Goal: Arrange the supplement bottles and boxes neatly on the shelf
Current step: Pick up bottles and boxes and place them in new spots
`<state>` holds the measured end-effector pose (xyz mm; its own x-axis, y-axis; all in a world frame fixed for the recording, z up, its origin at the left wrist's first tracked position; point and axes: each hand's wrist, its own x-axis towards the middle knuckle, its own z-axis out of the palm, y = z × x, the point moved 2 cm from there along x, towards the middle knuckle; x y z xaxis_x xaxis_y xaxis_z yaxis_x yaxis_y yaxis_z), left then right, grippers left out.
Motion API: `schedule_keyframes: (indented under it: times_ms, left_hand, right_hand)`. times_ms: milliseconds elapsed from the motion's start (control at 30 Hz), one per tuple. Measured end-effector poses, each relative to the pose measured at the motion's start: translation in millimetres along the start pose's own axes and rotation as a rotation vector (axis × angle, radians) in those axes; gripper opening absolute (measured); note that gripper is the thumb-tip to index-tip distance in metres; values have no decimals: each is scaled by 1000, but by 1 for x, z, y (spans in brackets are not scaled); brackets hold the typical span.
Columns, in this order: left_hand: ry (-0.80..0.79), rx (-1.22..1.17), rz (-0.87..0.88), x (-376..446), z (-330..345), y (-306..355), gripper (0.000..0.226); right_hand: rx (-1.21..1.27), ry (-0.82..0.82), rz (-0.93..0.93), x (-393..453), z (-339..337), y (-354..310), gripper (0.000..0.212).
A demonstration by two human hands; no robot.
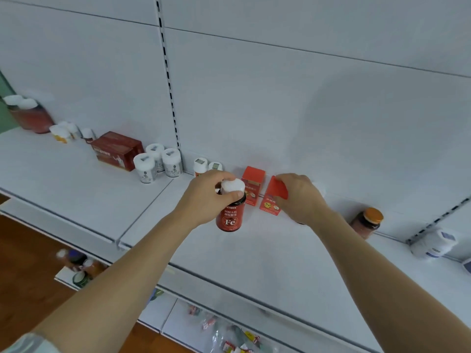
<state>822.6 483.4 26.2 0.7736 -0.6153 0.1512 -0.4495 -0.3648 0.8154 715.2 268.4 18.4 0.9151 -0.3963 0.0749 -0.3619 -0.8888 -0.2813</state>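
Note:
My left hand [206,197] grips the white cap of a red bottle marked "Fe" [230,216], held upright at the middle of the white shelf [229,263]. My right hand [299,197] pinches the top of a tilted orange-red box [272,201]. A second orange-red box [252,184] stands upright between the two, against the back panel. Two small white-capped bottles [204,165] stand behind my left hand.
To the left stand three white bottles [158,161], a dark red box [117,150], small bottles [68,131] and a large red jar [30,115]. An orange-capped jar [367,222] and a white bottle [433,244] sit at the right. Lower shelves hold packets [229,335].

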Motion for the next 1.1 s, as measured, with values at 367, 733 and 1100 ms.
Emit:
schedule_keyframes:
  times_ms: [367,733,1100]
  left_hand:
    - [-61,-21,25,33,-1,-21,38]
    - [-60,-46,71,60,6,-19,36]
    - [32,-11,35,53,-44,-23,37]
  right_hand:
    - [-117,147,-2,21,33,-5,35]
    - [-179,190,-33,26,40,2,35]
    - [-233,278,-174,30,30,-65,49]
